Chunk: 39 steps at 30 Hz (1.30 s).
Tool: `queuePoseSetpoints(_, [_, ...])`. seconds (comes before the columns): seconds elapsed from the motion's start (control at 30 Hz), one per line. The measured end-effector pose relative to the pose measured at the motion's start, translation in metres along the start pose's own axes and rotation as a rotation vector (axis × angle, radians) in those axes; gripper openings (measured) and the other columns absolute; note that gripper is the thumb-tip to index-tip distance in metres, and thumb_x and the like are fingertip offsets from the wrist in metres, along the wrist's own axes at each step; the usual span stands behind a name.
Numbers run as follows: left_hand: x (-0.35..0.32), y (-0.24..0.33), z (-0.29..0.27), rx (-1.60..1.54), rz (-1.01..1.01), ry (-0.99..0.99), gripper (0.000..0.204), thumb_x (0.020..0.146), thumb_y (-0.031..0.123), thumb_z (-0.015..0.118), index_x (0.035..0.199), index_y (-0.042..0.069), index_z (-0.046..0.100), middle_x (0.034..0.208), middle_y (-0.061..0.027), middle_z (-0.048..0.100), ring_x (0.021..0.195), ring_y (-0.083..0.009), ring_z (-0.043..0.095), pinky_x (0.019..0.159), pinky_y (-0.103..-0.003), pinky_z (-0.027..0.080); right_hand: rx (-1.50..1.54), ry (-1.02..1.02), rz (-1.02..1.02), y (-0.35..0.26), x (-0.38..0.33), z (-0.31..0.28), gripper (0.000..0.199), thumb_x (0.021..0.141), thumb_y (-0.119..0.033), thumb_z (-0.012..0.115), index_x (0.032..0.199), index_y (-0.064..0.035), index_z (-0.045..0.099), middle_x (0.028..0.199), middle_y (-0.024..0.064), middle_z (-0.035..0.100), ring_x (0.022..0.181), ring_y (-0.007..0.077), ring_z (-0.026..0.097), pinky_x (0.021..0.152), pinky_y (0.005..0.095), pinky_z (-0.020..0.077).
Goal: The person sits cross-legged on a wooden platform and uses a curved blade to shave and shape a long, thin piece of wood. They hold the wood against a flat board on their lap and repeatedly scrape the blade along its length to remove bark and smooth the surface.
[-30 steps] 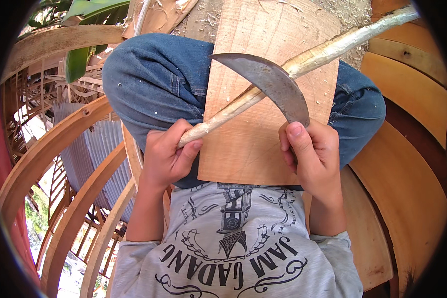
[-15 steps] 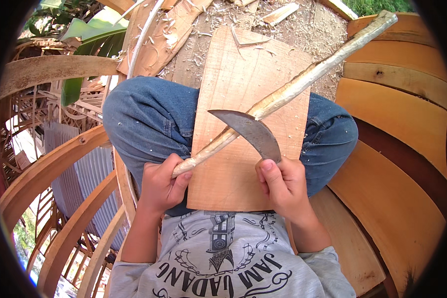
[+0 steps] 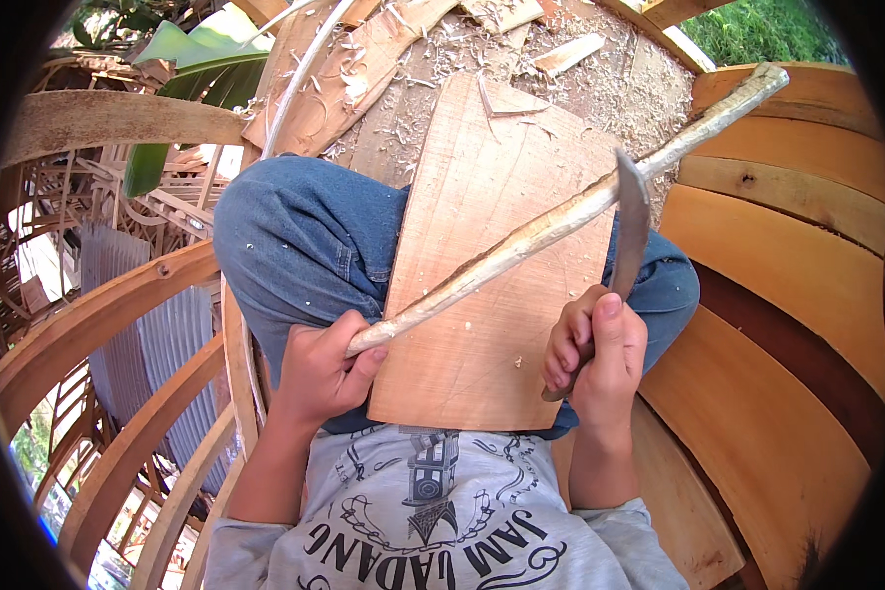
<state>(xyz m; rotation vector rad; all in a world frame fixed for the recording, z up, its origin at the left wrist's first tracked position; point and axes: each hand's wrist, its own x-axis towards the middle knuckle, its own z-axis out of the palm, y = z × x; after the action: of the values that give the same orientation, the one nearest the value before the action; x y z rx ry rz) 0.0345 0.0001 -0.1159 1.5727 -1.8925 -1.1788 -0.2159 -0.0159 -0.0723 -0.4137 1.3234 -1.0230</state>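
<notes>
A long, pale stick (image 3: 536, 234) slants over my lap from lower left to upper right. My left hand (image 3: 332, 362) is closed around its near end. Gripped by the handle in my right hand (image 3: 600, 349) is a curved sickle knife (image 3: 631, 221), its dark blade raised and pointing away from me. The blade overlaps the stick's far half in the view; whether they touch I cannot tell. Under the stick, a flat wooden board (image 3: 472, 364) rests across my jeans-clad legs. A few small chips lie on it, and a thin curled shaving sits at its far edge.
Wood shavings (image 3: 649, 69) litter the floor beyond the board, along with a loose offcut (image 3: 567, 54) and a larger plank (image 3: 349, 84). Wide curved planks (image 3: 757, 393) form a wall on my right. Curved wooden ribs (image 3: 118, 320) stand at left, with corrugated sheeting (image 3: 177, 364) behind them.
The sickle knife has swung right and along the stick, turning its tip upward. The stick's far end has dropped slightly. My left hand keeps its hold on the near end.
</notes>
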Motion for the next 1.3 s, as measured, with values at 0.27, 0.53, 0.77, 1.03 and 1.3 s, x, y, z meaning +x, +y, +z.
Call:
queuePoseSetpoints(0.27, [0.001,-0.001,0.003,0.003,0.01,0.018,0.022,0.082,0.024,0.063,0.072,0.006,0.054,0.048,-0.0098,0.048,0.043,-0.028,0.054,0.042,-0.034,0.039,-0.413,-0.232,0.003,0.001,-0.002,-0.01,0.035,0.096,-0.019,0.048,0.067,0.0007,0.05,0.049,0.0075,0.042,0.043,0.01,0.038,0.042,0.029,0.0306])
queuePoseSetpoints(0.53, [-0.002,-0.002,0.008,0.081,0.039,0.055,0.025,0.084,0.028,0.061,0.072,0.007,0.053,0.049,-0.0075,0.049,0.042,-0.026,0.054,0.042,-0.034,0.04,-0.19,-0.263,0.055,-0.002,0.001,-0.012,0.024,0.094,-0.015,0.053,0.079,0.0028,0.055,0.052,0.0096,0.048,0.043,0.0143,0.045,0.044,0.0301,0.0334])
queuePoseSetpoints(0.77, [-0.002,-0.009,0.015,0.129,0.13,0.124,0.032,0.091,0.035,0.051,0.078,0.005,0.056,0.053,-0.007,0.052,0.044,-0.025,0.055,0.042,-0.033,0.04,-0.47,-0.343,0.117,0.008,-0.007,-0.012,0.022,0.093,-0.014,0.054,0.083,0.0043,0.061,0.051,0.0121,0.045,0.044,0.0141,0.044,0.044,0.0306,0.0348])
queuePoseSetpoints(1.03, [-0.001,-0.008,0.017,0.154,0.14,0.151,0.032,0.093,0.033,0.05,0.08,0.005,0.057,0.053,-0.0067,0.053,0.044,-0.0238,0.056,0.043,-0.032,0.041,-0.536,-0.342,0.057,0.01,-0.008,-0.005,0.027,0.092,-0.015,0.055,0.072,0.0033,0.056,0.05,0.0116,0.045,0.044,0.0128,0.043,0.043,0.0302,0.0338])
queuePoseSetpoints(1.3, [0.0,-0.009,0.016,0.144,0.133,0.145,0.032,0.093,0.033,0.049,0.08,0.005,0.057,0.052,-0.0064,0.053,0.043,-0.0226,0.056,0.042,-0.032,0.04,-0.602,-0.272,-0.033,0.006,-0.005,-0.011,0.027,0.092,-0.014,0.056,0.07,0.0017,0.054,0.049,0.0042,0.039,0.046,0.0073,0.037,0.042,0.0265,0.0304])
